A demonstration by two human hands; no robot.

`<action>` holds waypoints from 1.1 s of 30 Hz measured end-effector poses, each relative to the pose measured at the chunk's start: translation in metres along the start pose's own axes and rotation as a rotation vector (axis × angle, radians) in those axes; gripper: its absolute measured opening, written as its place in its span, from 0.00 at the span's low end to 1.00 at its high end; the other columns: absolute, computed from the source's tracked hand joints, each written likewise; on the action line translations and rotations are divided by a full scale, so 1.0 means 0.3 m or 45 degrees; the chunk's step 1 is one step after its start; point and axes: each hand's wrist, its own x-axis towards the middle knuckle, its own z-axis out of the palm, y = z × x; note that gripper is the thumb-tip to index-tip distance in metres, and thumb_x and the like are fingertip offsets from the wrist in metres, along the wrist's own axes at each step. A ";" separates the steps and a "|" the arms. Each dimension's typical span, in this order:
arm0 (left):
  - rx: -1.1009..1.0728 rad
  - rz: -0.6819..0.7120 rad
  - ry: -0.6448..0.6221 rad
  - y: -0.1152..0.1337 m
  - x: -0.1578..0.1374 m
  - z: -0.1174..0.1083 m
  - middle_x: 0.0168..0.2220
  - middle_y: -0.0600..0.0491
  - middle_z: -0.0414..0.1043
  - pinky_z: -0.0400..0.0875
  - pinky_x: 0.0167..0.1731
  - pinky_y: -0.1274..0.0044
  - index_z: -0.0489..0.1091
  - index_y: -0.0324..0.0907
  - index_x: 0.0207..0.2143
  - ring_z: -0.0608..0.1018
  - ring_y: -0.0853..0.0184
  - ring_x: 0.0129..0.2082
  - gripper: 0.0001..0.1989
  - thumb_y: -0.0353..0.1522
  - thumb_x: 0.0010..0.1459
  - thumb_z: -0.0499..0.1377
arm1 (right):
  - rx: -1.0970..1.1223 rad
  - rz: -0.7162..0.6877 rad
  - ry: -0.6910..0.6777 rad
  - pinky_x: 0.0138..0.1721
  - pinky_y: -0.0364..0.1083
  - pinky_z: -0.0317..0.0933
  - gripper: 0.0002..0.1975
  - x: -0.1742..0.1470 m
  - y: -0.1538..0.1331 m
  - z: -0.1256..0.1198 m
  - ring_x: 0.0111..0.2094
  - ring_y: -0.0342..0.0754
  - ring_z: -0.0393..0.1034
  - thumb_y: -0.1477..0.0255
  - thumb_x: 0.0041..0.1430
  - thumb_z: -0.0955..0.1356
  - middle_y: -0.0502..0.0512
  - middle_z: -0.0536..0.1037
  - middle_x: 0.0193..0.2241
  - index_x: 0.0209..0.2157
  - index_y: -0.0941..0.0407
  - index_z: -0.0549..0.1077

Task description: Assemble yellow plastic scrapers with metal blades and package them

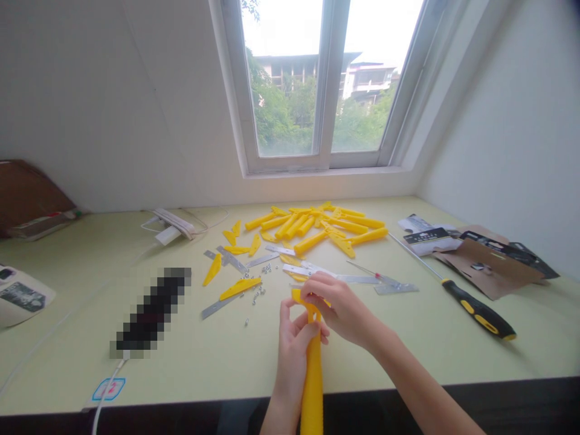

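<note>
My left hand (294, 338) is wrapped round the neck of a yellow plastic scraper handle (312, 374), whose grip points down toward me past the table edge. My right hand (333, 299) closes its fingers on the handle's wide head; whether a small part is also between the fingertips is hidden. Just beyond my hands lie metal blade strips (312, 270) and a yellow head plate (292, 260). To the left are another yellow plate (240, 288), a metal strip (220, 307) and several scattered small screws (258, 294).
More yellow handles (294, 225) are heaped near the window. A large black-and-yellow screwdriver (478, 311) lies at right, with a thin screwdriver (362, 269) and opened cardboard packaging (493, 263). At left are a pixelated dark object (151, 311) and a white cable (106, 386).
</note>
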 end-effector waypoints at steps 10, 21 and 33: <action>-0.050 -0.004 0.037 -0.010 -0.001 0.000 0.20 0.58 0.70 0.60 0.24 0.80 0.51 0.44 0.38 0.69 0.72 0.20 0.16 0.27 0.50 0.55 | 0.139 0.012 0.117 0.32 0.43 0.61 0.09 -0.014 0.006 0.029 0.31 0.44 0.64 0.77 0.59 0.60 0.51 0.70 0.28 0.27 0.55 0.67; -0.044 0.013 -0.014 -0.005 0.002 -0.006 0.25 0.56 0.71 0.62 0.26 0.79 0.50 0.45 0.39 0.70 0.72 0.22 0.15 0.25 0.52 0.54 | 0.172 0.137 0.298 0.36 0.45 0.62 0.04 -0.040 0.038 0.070 0.34 0.45 0.64 0.77 0.57 0.63 0.52 0.68 0.31 0.29 0.55 0.67; -0.094 -0.047 0.037 0.007 -0.002 0.002 0.27 0.57 0.72 0.62 0.26 0.79 0.50 0.46 0.39 0.71 0.72 0.23 0.19 0.25 0.49 0.57 | 0.000 0.102 0.313 0.37 0.49 0.59 0.04 -0.042 0.012 0.082 0.35 0.48 0.61 0.76 0.57 0.62 0.53 0.66 0.30 0.29 0.55 0.63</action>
